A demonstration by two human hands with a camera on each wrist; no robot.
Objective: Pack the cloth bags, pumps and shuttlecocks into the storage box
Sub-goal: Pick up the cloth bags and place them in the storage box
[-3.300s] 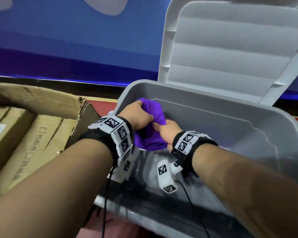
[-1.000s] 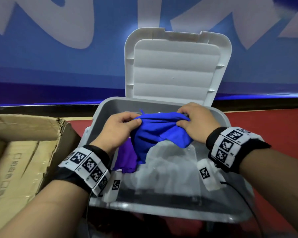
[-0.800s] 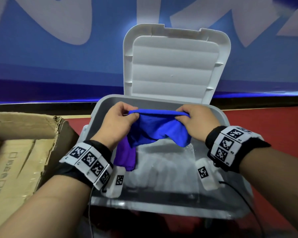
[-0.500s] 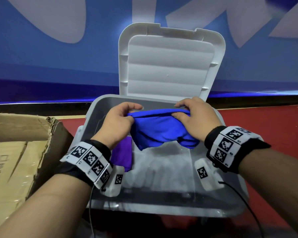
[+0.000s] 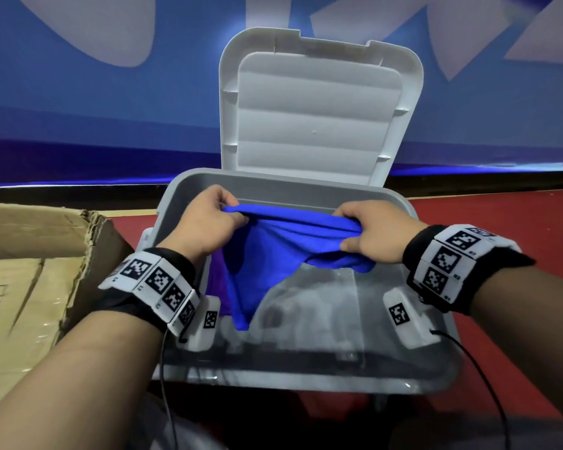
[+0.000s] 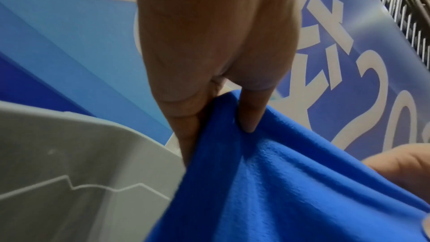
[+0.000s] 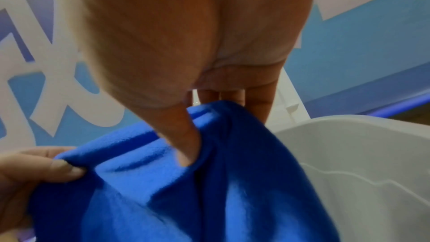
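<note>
A blue cloth bag (image 5: 273,254) hangs stretched over the open grey storage box (image 5: 306,375). My left hand (image 5: 208,222) pinches its top left edge and my right hand (image 5: 368,235) pinches its top right edge. In the left wrist view my thumb and fingers (image 6: 249,117) clamp the blue cloth bag (image 6: 291,190). The right wrist view shows my thumb (image 7: 186,144) pressed into the blue cloth bag (image 7: 232,200). A purple cloth bag (image 5: 216,287) lies inside the box at the left, partly hidden behind the blue one.
The box lid (image 5: 319,108) stands upright at the back against a blue wall banner. An open cardboard carton (image 5: 30,271) sits close on the left. Red floor (image 5: 517,228) shows to the right of the box.
Both hands have pulled the blue bag's top edge taut and spread it wider over the box. Earlier they were tucking the purple bag into the box.
</note>
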